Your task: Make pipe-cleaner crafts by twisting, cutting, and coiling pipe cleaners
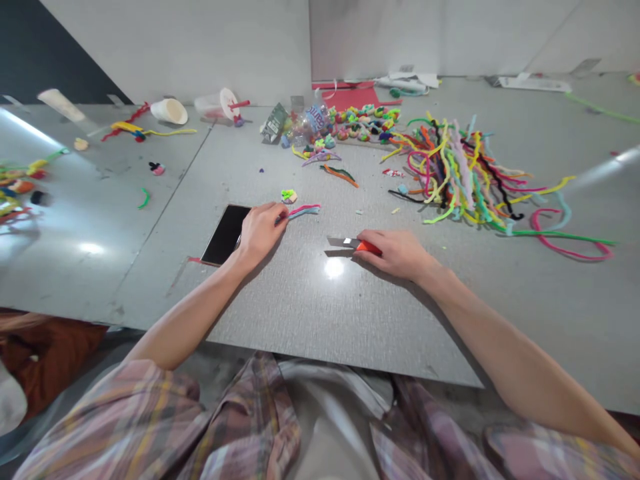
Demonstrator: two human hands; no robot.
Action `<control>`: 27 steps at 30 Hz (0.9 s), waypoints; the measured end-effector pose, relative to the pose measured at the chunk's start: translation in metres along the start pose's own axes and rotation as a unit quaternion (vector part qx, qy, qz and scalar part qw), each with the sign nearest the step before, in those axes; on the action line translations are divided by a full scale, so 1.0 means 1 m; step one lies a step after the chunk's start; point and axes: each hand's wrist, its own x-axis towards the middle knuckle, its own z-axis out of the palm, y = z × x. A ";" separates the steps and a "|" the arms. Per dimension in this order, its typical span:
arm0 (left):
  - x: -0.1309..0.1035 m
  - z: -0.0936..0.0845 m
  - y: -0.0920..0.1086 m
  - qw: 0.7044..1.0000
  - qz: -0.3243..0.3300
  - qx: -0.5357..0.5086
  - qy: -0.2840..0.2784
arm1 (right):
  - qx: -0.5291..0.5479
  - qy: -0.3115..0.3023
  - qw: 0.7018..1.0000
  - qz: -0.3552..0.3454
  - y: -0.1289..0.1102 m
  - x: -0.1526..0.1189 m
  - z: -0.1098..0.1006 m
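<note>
Between the pinched fingers of my left hand (263, 230) are pink and blue pipe cleaners (305, 210), their free ends pointing right. That hand rests beside a black phone (225, 235) lying on the grey table (280, 300). A small green and cream piece (289, 195) lies just beyond its fingers. My right hand (393, 252) is closed around the orange handle of a cutter (367, 247), whose blade points left, a little above the table. A gap separates the blade from the pipe cleaners.
A large pile of colourful pipe cleaners (465, 170) spreads at the right. Small fuzzy pieces (363, 123), a clear plastic bag (315, 121) and a red sheet (353, 97) lie at the back. White cups (169, 111) lie back left. Another person's brown clothing (50, 353) shows lower left.
</note>
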 end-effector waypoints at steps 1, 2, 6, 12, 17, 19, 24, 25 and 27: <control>0.000 0.000 0.000 1.000 -0.007 0.001 0.001 | 0.002 0.001 1.000 0.000 0.000 0.000 0.000; 0.000 0.000 0.000 1.000 -0.014 0.000 0.002 | 0.004 0.003 1.000 -0.001 0.000 0.000 0.000; 0.000 0.001 0.004 0.999 -0.035 -0.009 0.006 | 0.017 0.009 1.000 -0.002 0.002 0.000 0.002; -0.001 -0.002 0.012 0.998 0.012 -0.048 -0.032 | 0.024 0.009 1.000 0.005 0.001 0.000 0.001; -0.004 -0.001 0.015 0.988 0.091 -0.093 -0.083 | 0.030 0.008 0.999 0.006 0.001 0.000 0.000; -0.005 -0.001 0.017 0.983 0.117 -0.096 -0.107 | 0.030 0.006 0.999 0.009 0.001 0.000 0.000; -0.007 -0.005 0.023 0.974 0.143 -0.098 -0.144 | 0.031 0.014 0.999 0.007 0.001 0.000 0.001; -0.006 -0.007 0.023 0.972 0.147 -0.102 -0.154 | 0.032 0.015 0.999 0.007 0.002 0.000 0.001; -0.005 -0.010 0.023 0.965 0.157 -0.113 -0.175 | 0.035 0.018 0.999 0.008 0.002 0.000 0.001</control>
